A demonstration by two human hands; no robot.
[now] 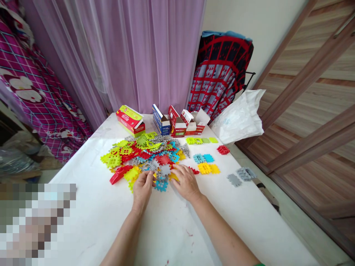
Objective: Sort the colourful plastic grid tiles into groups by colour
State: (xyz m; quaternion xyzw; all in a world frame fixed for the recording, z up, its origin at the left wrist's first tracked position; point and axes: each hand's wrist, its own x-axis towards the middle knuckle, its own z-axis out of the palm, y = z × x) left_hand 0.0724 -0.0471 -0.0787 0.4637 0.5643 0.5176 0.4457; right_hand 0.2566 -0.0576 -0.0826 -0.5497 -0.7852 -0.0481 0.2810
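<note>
A heap of interlocking plastic building tiles (144, 153) in green, red, grey, blue and yellow lies in the middle of the table. My left hand (143, 186) is at the heap's near edge, thumb and fingers pinched together; what is between them, if anything, is hidden. Just beyond its fingertips are grey tiles (165, 170) and a blue tile (161, 186). My right hand (186, 181) lies over the heap's near right side, fingers stretched out and apart, touching the pieces by a yellow tile (174, 177). A red curved piece (119, 174) rests left of my left hand.
Sorted by colour on the right are green tiles (198, 140), red tiles (223, 149), blue tiles (203, 158), yellow tiles (208, 168) and grey tiles (241, 175). Behind the heap stand a red-green box (129, 120), a blue box (161, 122) and red boxes (177, 125), beside a white bag (240, 116).
</note>
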